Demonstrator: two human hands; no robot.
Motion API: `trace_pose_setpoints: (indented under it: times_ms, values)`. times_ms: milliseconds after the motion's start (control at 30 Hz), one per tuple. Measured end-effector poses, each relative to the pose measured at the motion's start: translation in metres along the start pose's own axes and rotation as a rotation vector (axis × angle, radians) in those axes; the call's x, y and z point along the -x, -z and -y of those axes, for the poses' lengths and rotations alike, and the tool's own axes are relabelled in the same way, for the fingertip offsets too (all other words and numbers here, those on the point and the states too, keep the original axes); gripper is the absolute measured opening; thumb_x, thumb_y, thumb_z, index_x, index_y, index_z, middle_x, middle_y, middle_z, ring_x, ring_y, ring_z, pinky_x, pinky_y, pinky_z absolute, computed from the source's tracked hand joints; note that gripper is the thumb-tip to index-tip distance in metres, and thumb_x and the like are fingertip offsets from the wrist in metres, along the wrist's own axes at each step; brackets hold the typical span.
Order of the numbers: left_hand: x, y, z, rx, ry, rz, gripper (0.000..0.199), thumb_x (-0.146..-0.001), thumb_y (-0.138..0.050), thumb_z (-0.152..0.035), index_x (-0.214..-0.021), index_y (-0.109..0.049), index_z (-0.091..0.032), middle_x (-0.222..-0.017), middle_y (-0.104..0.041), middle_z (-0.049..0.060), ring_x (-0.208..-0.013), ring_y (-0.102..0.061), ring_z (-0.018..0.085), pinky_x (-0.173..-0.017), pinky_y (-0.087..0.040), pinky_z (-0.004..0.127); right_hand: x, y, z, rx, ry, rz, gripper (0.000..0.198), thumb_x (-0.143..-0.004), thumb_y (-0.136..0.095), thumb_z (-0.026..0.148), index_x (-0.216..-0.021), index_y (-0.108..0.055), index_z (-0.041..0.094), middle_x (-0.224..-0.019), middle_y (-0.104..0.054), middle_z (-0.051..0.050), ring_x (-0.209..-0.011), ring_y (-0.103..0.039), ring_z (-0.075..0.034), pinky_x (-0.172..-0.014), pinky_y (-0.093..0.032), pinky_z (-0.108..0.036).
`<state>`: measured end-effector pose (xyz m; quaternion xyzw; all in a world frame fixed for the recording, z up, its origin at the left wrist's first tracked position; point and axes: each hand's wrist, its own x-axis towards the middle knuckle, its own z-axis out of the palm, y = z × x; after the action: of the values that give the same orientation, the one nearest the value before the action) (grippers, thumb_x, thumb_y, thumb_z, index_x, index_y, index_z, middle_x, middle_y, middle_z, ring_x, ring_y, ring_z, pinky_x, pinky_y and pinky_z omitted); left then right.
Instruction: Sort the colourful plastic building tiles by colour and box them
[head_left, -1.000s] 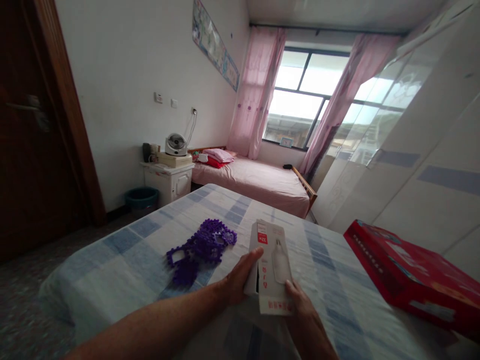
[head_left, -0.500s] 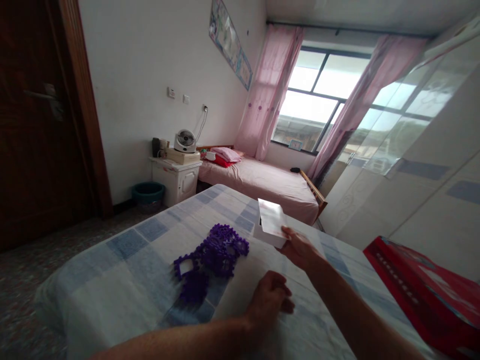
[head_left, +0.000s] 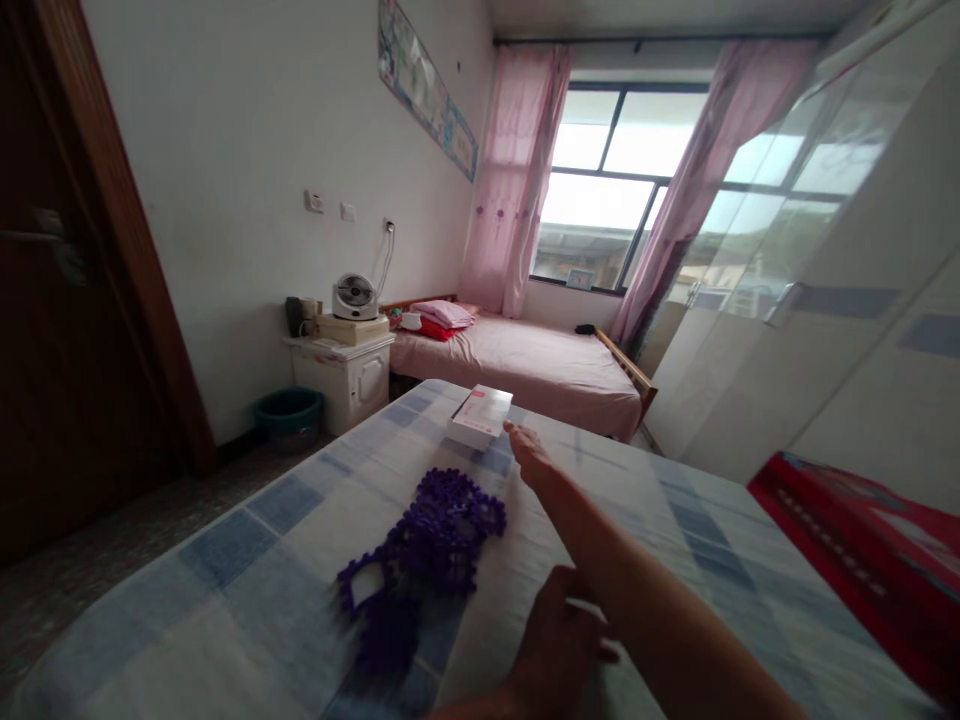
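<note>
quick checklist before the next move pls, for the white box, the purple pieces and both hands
1. White box resting on the table: ok, it lies flat towards the far edge.
2. White box closed all round: cannot tell, some sides are hidden.
3. Right hand clear of the box: cannot tell, the fingertips are right at its side.
4. Left hand free: ok, nothing shows in it.
5. Purple pieces apart from the box: ok, cloth shows between them.
6. Purple pieces laid out singly: not ok, most are bunched together.
</note>
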<state>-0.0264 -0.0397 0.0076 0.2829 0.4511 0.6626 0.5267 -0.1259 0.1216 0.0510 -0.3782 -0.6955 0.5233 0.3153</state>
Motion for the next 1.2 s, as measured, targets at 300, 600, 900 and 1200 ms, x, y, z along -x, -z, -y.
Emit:
trace_pose_setpoints:
  times_ms: [300,600,900,1200]
  values:
    - [0.01,0.006,-0.011,-0.149,-0.022,0.021,0.037,-0.067,-0.06,-0.028,-0.1,-0.055,-0.012,-0.103,-0.058,0.012,-0.084,-0.064,0.021,-0.072,-0.052,0.031,0.184,0.169,-0.023,0.575,0.243,-0.292,0.056,-0.079,-0.046,0.032,-0.132,-0.041,0.012,-0.136,-0.042,-0.013,-0.128,-0.036,-0.02,-0.109,-0.023,-0.036]
    - [0.011,0.012,-0.011,-0.334,-0.04,0.097,0.043,-0.07,-0.064,-0.036,-0.104,-0.056,-0.013,-0.107,-0.061,0.01,-0.09,-0.064,0.023,-0.079,-0.052,0.034,0.369,0.35,-0.085,1.324,-0.053,-1.053,0.069,-0.079,-0.045,0.051,-0.133,-0.036,0.01,-0.131,-0.042,-0.021,-0.124,-0.036,-0.034,-0.097,-0.034,-0.051]
    - [0.016,0.007,-0.017,-0.411,-0.053,0.076,0.044,-0.068,-0.066,-0.04,-0.102,-0.057,-0.012,-0.106,-0.062,0.01,-0.09,-0.064,0.023,-0.075,-0.052,0.03,0.384,0.375,-0.111,1.262,-0.43,-1.039,0.08,-0.076,-0.042,0.06,-0.137,-0.029,0.012,-0.135,-0.037,-0.022,-0.121,-0.037,-0.037,-0.085,-0.04,-0.052]
    - [0.012,0.011,-0.014,-0.454,-0.052,0.099,0.045,-0.069,-0.066,-0.041,-0.103,-0.058,-0.013,-0.107,-0.063,0.01,-0.092,-0.064,0.022,-0.076,-0.052,0.028,0.386,0.378,-0.111,1.352,-0.455,-0.969,0.076,-0.075,-0.044,0.059,-0.135,-0.035,0.012,-0.12,-0.047,-0.021,-0.109,-0.044,-0.037,-0.079,-0.041,-0.052]
